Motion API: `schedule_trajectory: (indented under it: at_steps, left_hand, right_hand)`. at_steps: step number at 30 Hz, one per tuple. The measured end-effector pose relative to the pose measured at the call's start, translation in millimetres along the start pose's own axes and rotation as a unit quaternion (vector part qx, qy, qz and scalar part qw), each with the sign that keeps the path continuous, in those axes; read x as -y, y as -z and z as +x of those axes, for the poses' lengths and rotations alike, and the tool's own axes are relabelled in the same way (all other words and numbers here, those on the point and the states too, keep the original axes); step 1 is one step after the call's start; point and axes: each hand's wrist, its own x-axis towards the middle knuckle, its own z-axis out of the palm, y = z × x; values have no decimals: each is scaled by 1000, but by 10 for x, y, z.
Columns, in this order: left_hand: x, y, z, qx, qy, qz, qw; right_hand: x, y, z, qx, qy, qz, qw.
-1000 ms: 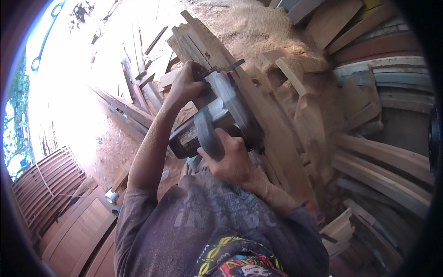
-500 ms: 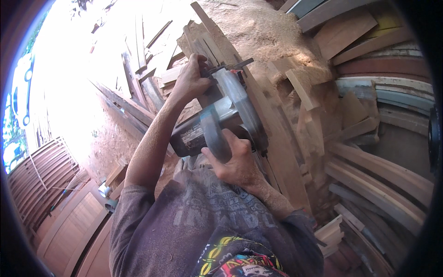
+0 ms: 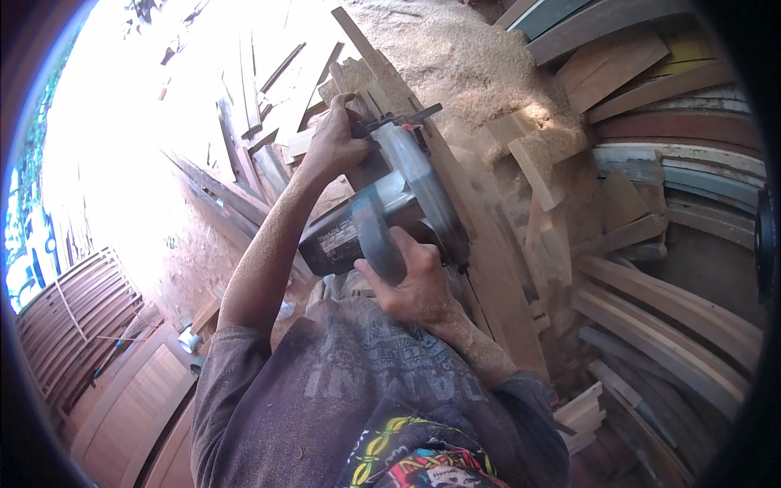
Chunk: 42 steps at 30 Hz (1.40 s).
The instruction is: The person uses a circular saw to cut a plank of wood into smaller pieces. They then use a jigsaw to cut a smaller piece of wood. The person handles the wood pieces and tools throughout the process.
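Observation:
A circular saw (image 3: 415,183) with a grey housing and dark motor body rests on a long wooden board (image 3: 508,301). My right hand (image 3: 416,281) wraps round its rear handle (image 3: 376,240). Farther forward, my left hand (image 3: 335,138) is closed at the front of the saw, beside the dark guide bar (image 3: 427,111); what its fingertips press on is partly hidden. A thin dark line runs along the board behind the saw. The blade is not visible under the housing. Fine sawdust coats both forearms.
Sawdust lies heaped (image 3: 468,65) beyond the board. Stacked planks (image 3: 675,301) crowd the right side, near loose wood blocks (image 3: 537,175). On the left are scattered strips (image 3: 215,195), a panelled wooden door (image 3: 134,390) and a slatted stack (image 3: 77,317).
The surroundings have shifted slightly down in the picture while the saw and my hands hold nearly the same place, so the saw appears slightly farther forward along the board. Both grips are unchanged.

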Motion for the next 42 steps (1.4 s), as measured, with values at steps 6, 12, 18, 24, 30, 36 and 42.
schedule_trajectory:
  at_steps: [6,12,18,24,30,36,42]
  left_hand:
    - [-55,164,64,12,-19,7,1000]
    - [46,246,203,37,-38,-8,999]
    - [-81,421,251,79,-22,31,996]
    - [100,468,381,84,-43,14,995]
    - [6,524,362,109,-29,-12,994]
    - [-67,576,367,102,-48,26,993]
    - [-35,609,421,93,-47,71,992]
  right_hand:
    - [55,-6,143,26,-5,-11,1000]
    - [54,-63,253,21,4,-9,1000]
    - [4,-163,351,-18,53,-18,998]
    - [7,-212,412,-12,37,3,999]
    - [-101,-309,415,-42,81,-3,996]
    - [-107,-356,452,-27,64,10,998]
    - [-110,-372,492,-29,72,1,997]
